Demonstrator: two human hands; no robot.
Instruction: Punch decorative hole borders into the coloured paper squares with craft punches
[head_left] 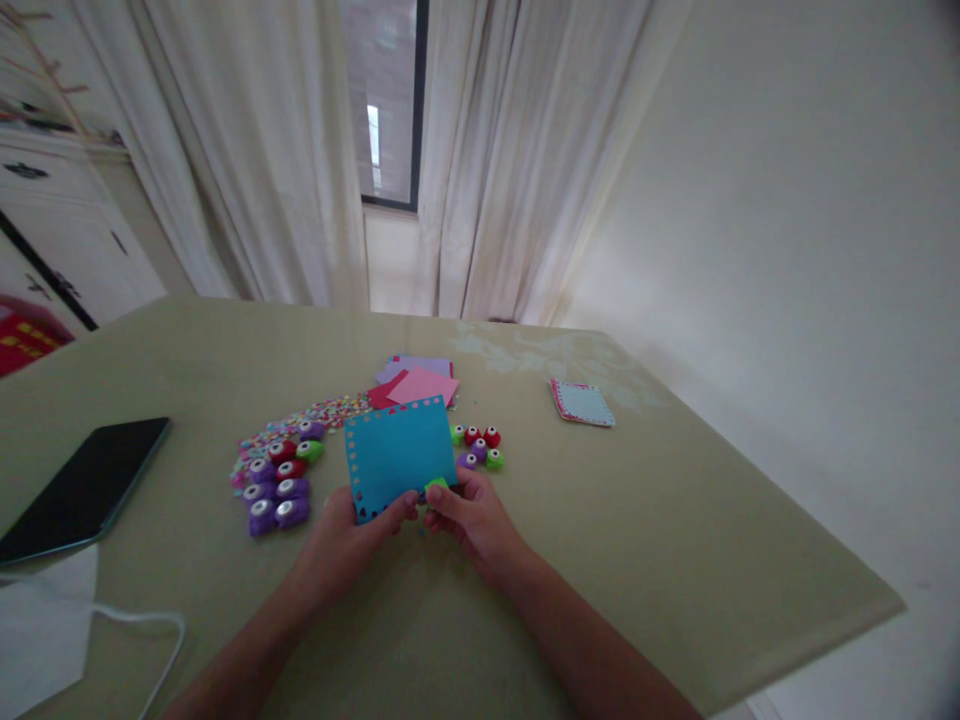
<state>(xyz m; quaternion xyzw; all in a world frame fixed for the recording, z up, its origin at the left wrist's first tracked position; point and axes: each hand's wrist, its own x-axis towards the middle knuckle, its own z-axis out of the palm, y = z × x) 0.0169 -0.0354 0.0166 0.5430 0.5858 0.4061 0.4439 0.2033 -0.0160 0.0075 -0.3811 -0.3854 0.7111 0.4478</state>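
My left hand (pixel 356 535) pinches the lower left part of a blue paper card (pixel 401 452), thumb in front. Small cut-out shapes line the card's left and top edges and its lower left corner. At the card's lower right corner, my right hand (pixel 480 520) is closed around a small green paper punch (pixel 436 485), mostly hidden by the fingers. Purple, red and green paper punches (pixel 291 513) with white round tops stand in rows left of the card. Several more punches (pixel 478 450) stand just behind my right hand.
Colourful paper bits (pixel 330 411) lie behind the left punches. Pink, red and lilac paper sheets (pixel 424 385) are beyond the card. A stack of edge-punched cards (pixel 586 403) sits at the right, a dark tablet (pixel 82 490) at the left, with a white cable (pixel 142 617) nearer.
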